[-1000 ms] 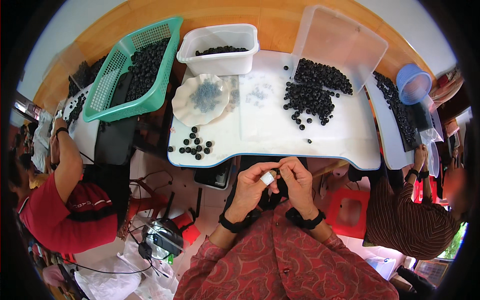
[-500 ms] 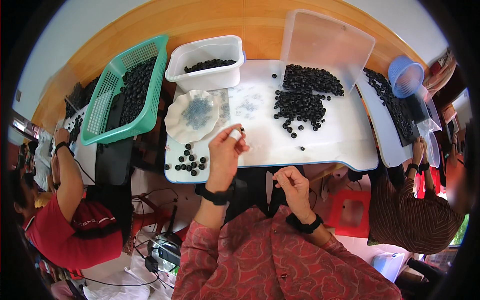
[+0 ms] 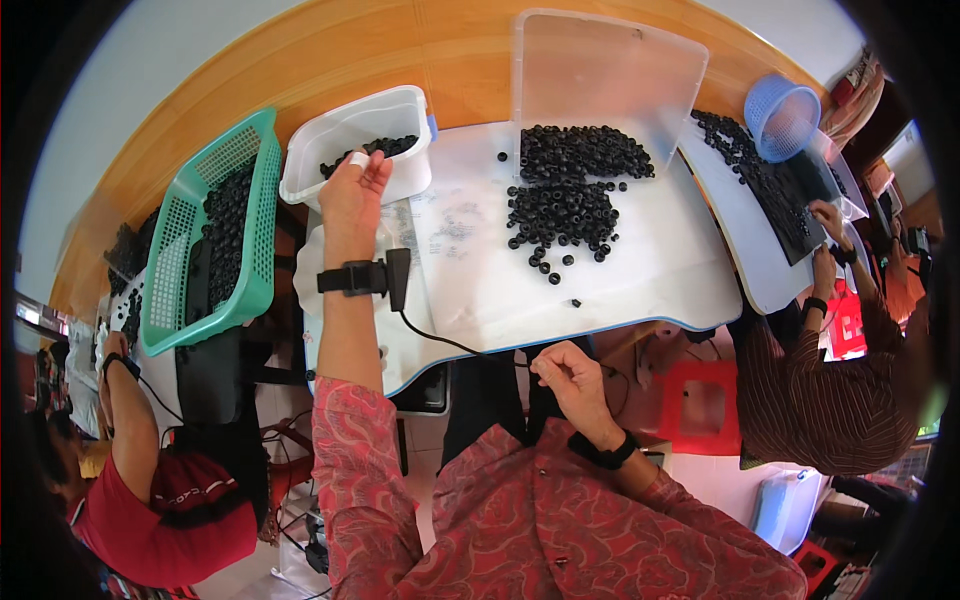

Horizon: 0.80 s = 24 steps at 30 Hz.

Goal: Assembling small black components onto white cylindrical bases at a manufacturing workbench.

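My left hand (image 3: 352,200) reaches over the near wall of a white plastic basin (image 3: 408,172) that holds small black ring-shaped parts (image 3: 395,146). Its fingers look loosely apart, a white wrap is on one of them, and no part shows between them. Under that forearm, a pale wavy-edged plate (image 3: 309,262) is mostly hidden. Near my body, below the table's front edge, my right hand (image 3: 575,385) is closed in a pinch; whatever is between the fingertips is too small to make out. Black straps circle both wrists, and a cable runs from the left one.
A heap of black parts (image 3: 565,212) spreads from a tipped clear bin (image 3: 610,75) over the white table (image 3: 480,290). To the left stands a green basket (image 3: 262,215) of black parts. People work on both sides, the right one near a blue basket (image 3: 783,118).
My left hand has moved left and away from me, from above the table beside the plate to the white basin. The small black part seen at its fingertips no longer shows. My right hand stays pinched.
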Each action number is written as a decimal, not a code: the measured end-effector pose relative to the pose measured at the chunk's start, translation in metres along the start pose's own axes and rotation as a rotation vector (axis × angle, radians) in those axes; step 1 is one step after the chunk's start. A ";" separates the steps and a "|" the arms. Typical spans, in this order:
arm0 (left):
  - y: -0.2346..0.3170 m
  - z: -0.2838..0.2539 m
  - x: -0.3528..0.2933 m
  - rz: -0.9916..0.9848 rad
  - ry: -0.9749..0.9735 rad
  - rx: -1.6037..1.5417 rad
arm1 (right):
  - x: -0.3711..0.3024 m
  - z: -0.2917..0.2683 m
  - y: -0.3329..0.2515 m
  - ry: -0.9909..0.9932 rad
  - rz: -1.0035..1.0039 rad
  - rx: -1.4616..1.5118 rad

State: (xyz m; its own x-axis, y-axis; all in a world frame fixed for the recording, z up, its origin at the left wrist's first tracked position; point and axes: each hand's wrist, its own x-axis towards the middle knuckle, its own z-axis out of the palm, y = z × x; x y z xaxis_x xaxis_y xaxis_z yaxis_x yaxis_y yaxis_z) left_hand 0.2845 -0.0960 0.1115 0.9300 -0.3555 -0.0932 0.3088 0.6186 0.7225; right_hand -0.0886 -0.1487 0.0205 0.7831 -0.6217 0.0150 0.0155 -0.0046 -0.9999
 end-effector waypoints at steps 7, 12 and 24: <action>-0.010 -0.002 -0.034 -0.043 -0.103 0.035 | 0.009 -0.012 0.006 0.040 -0.030 -0.064; -0.043 -0.018 -0.128 -0.129 -0.136 0.139 | 0.025 -0.023 0.005 0.114 -0.034 -0.069; -0.114 -0.055 -0.226 -0.147 -0.013 0.352 | 0.085 -0.020 -0.005 0.311 -0.380 -0.784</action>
State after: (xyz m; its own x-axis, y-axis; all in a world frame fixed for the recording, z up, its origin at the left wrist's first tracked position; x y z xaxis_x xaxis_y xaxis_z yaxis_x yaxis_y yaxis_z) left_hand 0.0502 -0.0479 0.0123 0.8777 -0.4326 -0.2060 0.3490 0.2826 0.8935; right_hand -0.0346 -0.2167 0.0264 0.6077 -0.6518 0.4537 -0.2773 -0.7095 -0.6479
